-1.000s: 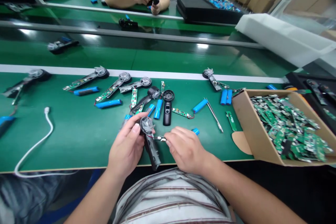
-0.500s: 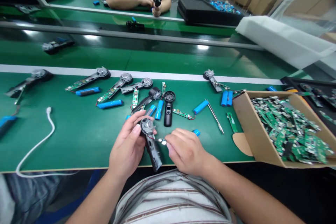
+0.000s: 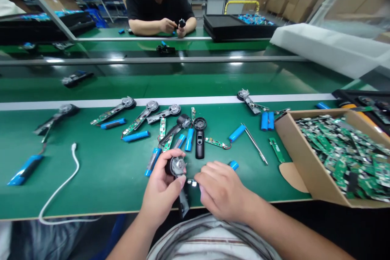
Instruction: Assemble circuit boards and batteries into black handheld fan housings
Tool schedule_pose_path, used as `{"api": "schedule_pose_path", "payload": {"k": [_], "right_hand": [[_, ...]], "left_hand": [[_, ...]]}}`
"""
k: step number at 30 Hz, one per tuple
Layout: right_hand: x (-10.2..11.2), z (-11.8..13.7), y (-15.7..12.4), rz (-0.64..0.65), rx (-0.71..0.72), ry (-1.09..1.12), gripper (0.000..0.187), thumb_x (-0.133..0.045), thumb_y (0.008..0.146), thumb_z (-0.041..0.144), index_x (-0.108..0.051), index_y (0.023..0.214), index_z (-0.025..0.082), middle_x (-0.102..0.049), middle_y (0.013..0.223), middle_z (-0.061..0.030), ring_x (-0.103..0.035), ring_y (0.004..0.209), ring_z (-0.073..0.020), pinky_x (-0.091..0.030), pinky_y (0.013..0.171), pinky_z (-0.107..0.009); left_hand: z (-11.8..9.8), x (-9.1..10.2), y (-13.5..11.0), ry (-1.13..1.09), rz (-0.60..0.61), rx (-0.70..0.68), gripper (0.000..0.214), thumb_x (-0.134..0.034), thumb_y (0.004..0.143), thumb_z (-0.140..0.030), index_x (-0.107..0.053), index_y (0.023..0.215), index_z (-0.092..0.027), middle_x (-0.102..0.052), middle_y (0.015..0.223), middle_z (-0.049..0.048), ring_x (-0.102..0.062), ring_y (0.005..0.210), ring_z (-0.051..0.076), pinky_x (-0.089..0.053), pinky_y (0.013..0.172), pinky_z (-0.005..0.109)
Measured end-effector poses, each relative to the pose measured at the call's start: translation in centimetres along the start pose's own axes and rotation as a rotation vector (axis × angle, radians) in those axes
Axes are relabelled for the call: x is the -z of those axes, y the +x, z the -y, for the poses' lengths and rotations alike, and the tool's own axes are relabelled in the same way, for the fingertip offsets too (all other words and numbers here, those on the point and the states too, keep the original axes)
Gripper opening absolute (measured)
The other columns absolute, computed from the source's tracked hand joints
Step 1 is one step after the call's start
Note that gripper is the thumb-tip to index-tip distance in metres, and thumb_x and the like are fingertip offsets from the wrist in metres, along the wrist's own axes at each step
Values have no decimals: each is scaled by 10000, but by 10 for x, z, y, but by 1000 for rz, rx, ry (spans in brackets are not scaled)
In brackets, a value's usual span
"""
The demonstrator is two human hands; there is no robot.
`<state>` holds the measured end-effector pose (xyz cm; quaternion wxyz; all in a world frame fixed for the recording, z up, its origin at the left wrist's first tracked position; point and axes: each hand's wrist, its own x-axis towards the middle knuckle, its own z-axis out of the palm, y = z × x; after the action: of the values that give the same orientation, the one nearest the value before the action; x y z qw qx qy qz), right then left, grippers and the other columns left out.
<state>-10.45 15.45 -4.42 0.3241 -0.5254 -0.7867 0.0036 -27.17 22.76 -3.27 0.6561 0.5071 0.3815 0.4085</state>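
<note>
My left hand (image 3: 161,195) is closed around a half-open handheld fan (image 3: 178,166), with its clear blades facing up and its dark handle slanting down toward my lap. My right hand (image 3: 222,191) pinches a small circuit board (image 3: 191,183) just right of the fan; most of the board is hidden behind the fingers. Beyond both hands lie a black fan housing (image 3: 200,142), a blue battery cell (image 3: 189,140) and a green circuit board (image 3: 215,143) wired to another blue cell (image 3: 237,133).
A cardboard box (image 3: 288,140) heaped with circuit boards stands at the right, near metal tweezers (image 3: 256,145). Several opened fans, such as one fan (image 3: 141,120), lie along the white strip. A white cable (image 3: 76,166) hangs over the left front edge. Across the bench sits a co-worker (image 3: 158,8).
The camera view has tilted up, so the bench appears lower. My left thumb has moved down from beside the blades onto the top of the fan's handle. My right hand keeps its pinch on the board.
</note>
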Motion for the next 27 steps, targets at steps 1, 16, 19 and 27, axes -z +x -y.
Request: {"api": "schedule_pose_path", "payload": {"k": [1, 16, 19, 27], "right_hand": [[0, 0, 0, -10, -5, -3, 252, -400, 920, 144, -633, 829, 176, -613, 695, -40, -448, 633, -210, -323, 599, -360], [0, 0, 0, -59, -29, -6, 259, -380, 922, 130, -600, 801, 192, -584, 673, -41, -457, 617, -206, -360, 588, -353], [1, 0, 0, -37, -34, -3, 260, -376, 927, 131, -595, 804, 197, -582, 678, -41, -461, 621, -205, -363, 593, -349], [0, 0, -1, -41, -28, 9, 276, -365, 933, 126, -602, 807, 191, -571, 668, -40, -447, 613, -207, -359, 582, -353]], "left_hand": [[-1, -1, -1, -8, -7, 11, 383, -849, 741, -294, -693, 1089, -253, -653, 1108, 25, -577, 793, 163, -488, 721, 240], [-6, -3, -1, -45, -31, 78, 404, -877, 729, -431, -735, 1073, -273, -669, 1055, 18, -573, 787, 160, -475, 717, 240], [-7, -4, -1, -81, -46, 125, 351, -834, 778, -480, -738, 1045, -273, -670, 1028, 16, -565, 775, 159, -466, 682, 240], [-8, -5, -1, -94, -74, 143, 294, -813, 802, -431, -737, 1028, -259, -679, 1031, 25, -570, 749, 160, -490, 692, 260]]}}
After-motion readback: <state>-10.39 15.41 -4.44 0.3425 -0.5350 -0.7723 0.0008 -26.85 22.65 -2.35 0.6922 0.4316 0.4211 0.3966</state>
